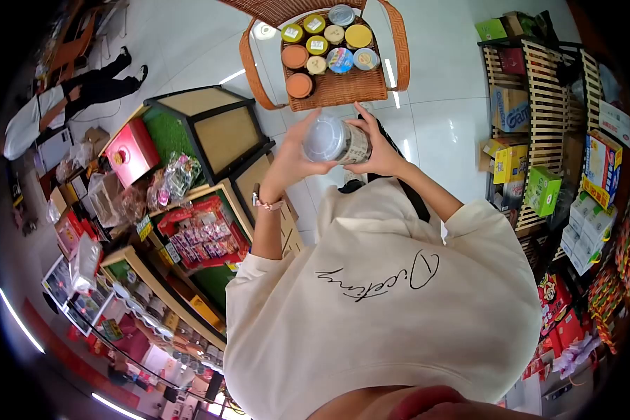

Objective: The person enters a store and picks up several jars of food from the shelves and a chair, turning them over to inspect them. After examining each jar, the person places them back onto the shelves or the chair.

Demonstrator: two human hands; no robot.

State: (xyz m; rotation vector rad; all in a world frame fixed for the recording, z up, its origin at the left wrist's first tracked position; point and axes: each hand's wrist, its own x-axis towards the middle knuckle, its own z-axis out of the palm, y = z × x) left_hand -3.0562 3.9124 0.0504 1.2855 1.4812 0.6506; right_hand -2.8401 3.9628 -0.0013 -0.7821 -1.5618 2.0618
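Observation:
Between my two hands is a clear plastic jar (337,138) with a translucent round lid and a printed label, tilted with its lid toward me. My left hand (292,155), with a bracelet at the wrist, grips it around the lid end. On the label side, my right hand (380,148) wraps its fingers around the jar. The jar's contents are hard to make out. Just beyond my hands, a brown wicker chair (336,103) carries several lidded jars, among them an orange-lidded jar (299,85), a yellow-lidded jar (358,36) and a blue-lidded tub (340,60).
Slatted shelves (544,119) with boxes and packets stand on my right. On my left are wood-framed display stands (220,129), a pink box (130,151) and bagged goods (178,175). A person (38,115) is at the far left. Pale tiles (441,129) cover the floor.

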